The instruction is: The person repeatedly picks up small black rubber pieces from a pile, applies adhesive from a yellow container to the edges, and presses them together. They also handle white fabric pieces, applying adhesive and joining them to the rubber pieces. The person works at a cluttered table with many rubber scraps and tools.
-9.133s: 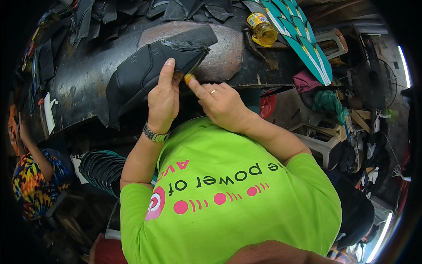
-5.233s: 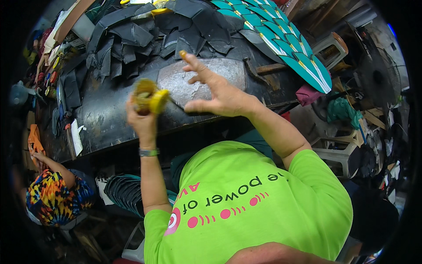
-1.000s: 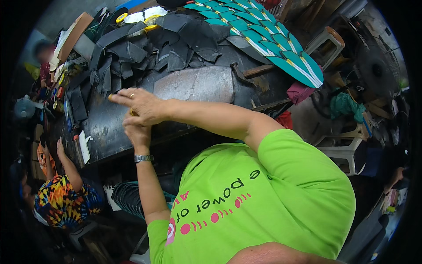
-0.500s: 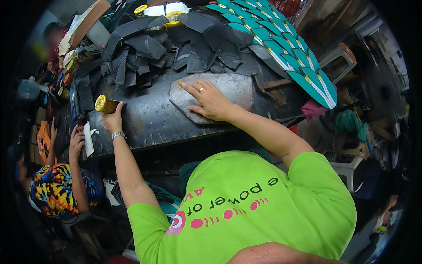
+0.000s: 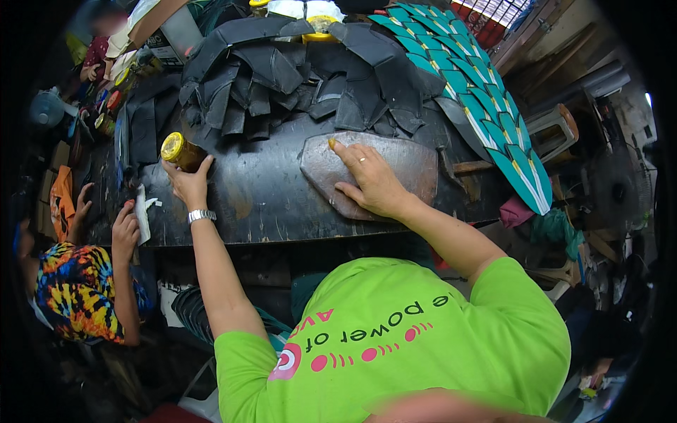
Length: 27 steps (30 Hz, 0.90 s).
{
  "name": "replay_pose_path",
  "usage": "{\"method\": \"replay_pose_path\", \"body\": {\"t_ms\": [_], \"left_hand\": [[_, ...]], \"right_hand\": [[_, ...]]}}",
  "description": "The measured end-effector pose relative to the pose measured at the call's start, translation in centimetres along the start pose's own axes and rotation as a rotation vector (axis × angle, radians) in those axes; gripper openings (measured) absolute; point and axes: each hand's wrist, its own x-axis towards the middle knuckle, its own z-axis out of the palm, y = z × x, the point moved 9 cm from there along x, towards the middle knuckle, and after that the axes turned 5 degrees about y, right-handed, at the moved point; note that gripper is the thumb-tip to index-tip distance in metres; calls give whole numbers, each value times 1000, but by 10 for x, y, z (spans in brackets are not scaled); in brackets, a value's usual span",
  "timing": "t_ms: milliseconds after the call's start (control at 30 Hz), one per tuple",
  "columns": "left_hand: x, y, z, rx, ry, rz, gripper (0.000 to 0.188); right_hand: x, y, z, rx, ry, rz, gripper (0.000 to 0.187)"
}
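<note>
My left hand [image 5: 189, 185] is wrapped around a jar [image 5: 185, 154] with a yellow lid and brownish contents, tilted at the left of the dark table [image 5: 247, 187]. The thumb lies on the jar's right side; a metal watch is on that wrist. My right hand [image 5: 372, 181] lies open on a worn greyish-brown slab [image 5: 412, 166] with cut corners near the table's front edge. Its thumb is spread, and a yellow smear covers one fingertip. Black sheet-like cut pieces [image 5: 268, 67] overlap in a heap beyond both hands.
Overlapping teal pieces [image 5: 504, 130] with white and yellow strips run along the right side. An open yellow tub [image 5: 321, 29] stands behind the black pieces. At left, a co-worker's hand [image 5: 125, 229] is near a white scrap [image 5: 143, 215]. A wooden-handled tool [image 5: 472, 168] lies right of the slab.
The whole view has shifted, so the table appears farther right and lower. My left hand has moved the jar slightly away and left across the table. My right hand stays on the slab.
</note>
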Motion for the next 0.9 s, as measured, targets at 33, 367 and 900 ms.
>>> {"method": "replay_pose_path", "body": {"t_ms": [33, 367, 900], "left_hand": [[-4, 0, -3, -84, -25, 2, 128], [-139, 75, -52, -36, -157, 301, 81], [-148, 102, -40, 219, -285, 341, 48]], "right_hand": [[0, 0, -1, 10, 10, 3, 81], [0, 15, 0, 123, 6, 114, 86], [320, 183, -64, 74, 56, 116, 110]]}}
